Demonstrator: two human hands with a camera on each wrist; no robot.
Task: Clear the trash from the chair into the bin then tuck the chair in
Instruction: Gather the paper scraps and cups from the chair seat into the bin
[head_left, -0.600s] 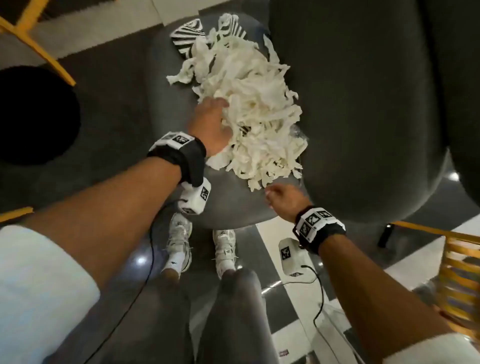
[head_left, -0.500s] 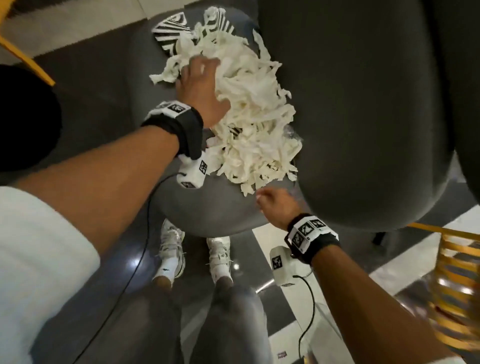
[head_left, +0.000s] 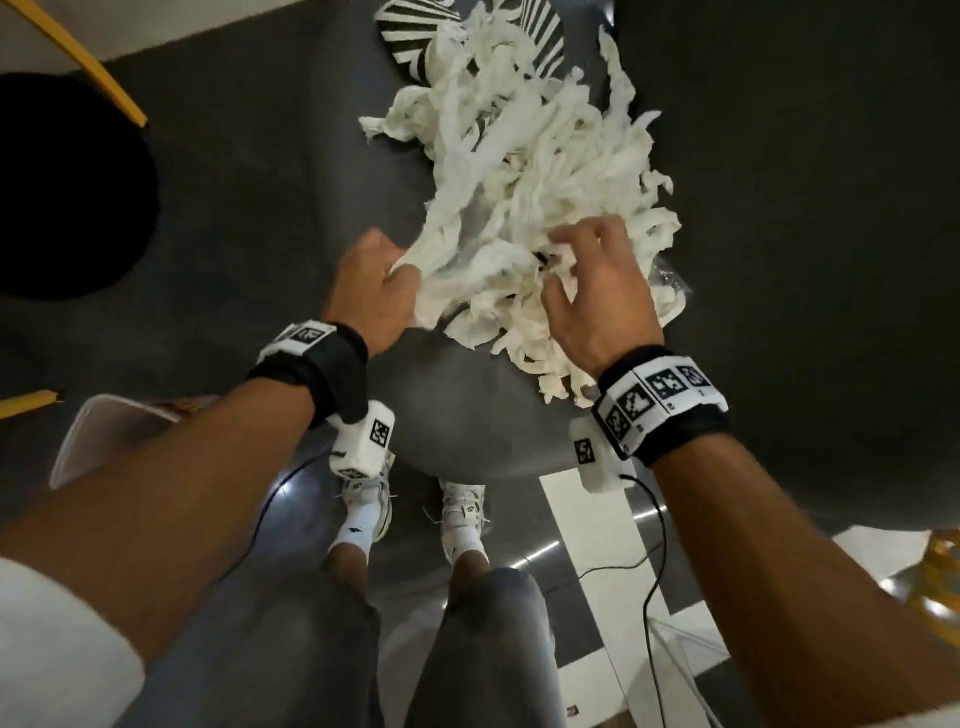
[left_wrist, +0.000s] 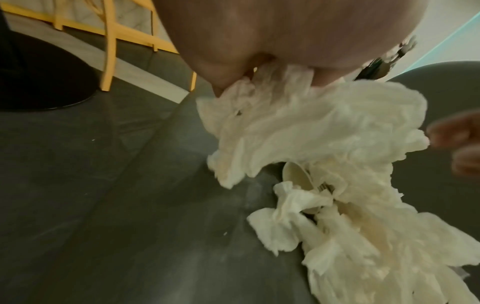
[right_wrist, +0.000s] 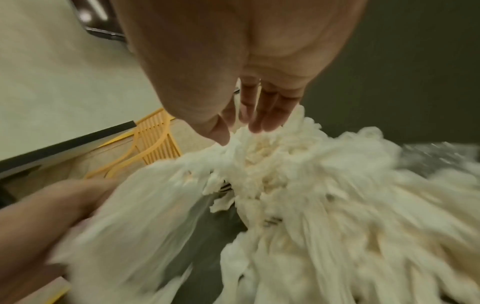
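A heap of white shredded paper strips (head_left: 540, 197) lies on the grey chair seat (head_left: 467, 415). My left hand (head_left: 400, 270) grips a bunch of strips at the heap's near left edge; in the left wrist view the paper (left_wrist: 298, 127) trails out from its curled fingers (left_wrist: 223, 86). My right hand (head_left: 566, 260) hovers over the near right of the heap, its fingertips (right_wrist: 257, 125) touching the paper (right_wrist: 298, 205). A pale spoon (left_wrist: 296, 176) and fork tines show under the strips. A black-and-white striped wrapper (head_left: 415, 36) lies at the heap's far end.
The chair's grey back (head_left: 805, 208) rises on the right. Crinkled clear plastic (head_left: 670, 275) sticks out from the heap's right side. A black round base (head_left: 62, 187) sits on the floor at left, a white container (head_left: 98, 436) below it. A yellow chair (right_wrist: 155, 139) stands nearby.
My left hand has drawn back from the far top of the heap to its near left edge and taken hold of strips. My right hand has moved from the seat's front edge onto the heap.
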